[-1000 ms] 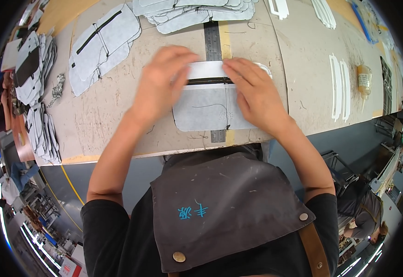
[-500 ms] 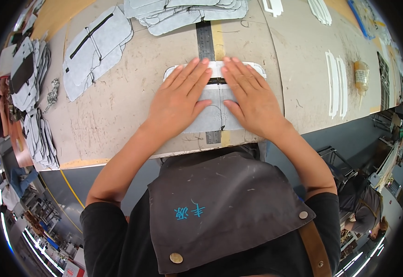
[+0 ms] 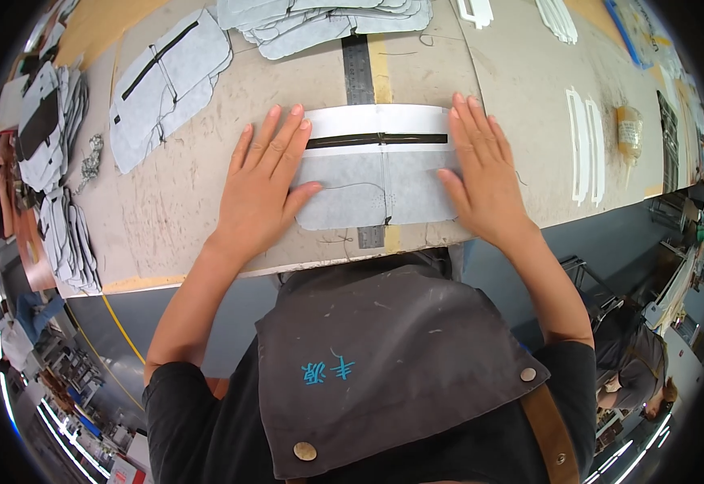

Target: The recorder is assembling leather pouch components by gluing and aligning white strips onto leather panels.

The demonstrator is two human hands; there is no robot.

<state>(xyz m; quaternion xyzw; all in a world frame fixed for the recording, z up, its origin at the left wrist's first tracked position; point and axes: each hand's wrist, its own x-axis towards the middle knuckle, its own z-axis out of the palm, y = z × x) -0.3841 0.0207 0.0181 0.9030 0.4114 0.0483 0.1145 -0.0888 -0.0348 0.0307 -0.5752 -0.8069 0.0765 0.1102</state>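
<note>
A light grey fabric panel (image 3: 340, 173) lies flat in front of me, with a white strip (image 3: 376, 118) along its far half and a dark zipper slot (image 3: 344, 140) running across it. Loose dark thread trails over its middle. Flat against the panel's left end rests my left hand (image 3: 267, 177), fingers stretched forward and thumb apart. My right hand (image 3: 485, 165) lies the same way at the right end, its fingers slightly spread. Neither hand grips anything. Both hide the panel's side edges.
Grey panels are piled at the far side (image 3: 327, 24), more lie at the left (image 3: 170, 89), and others hang over the left edge (image 3: 69, 242). White frame pieces (image 3: 586, 149) and a glue bottle (image 3: 629, 133) are on the right. A metal ruler (image 3: 358, 73) runs beneath the panel.
Both hands have slid outward from the panel's middle to its two ends. The white strip and the full length of the dark slot now show between them.
</note>
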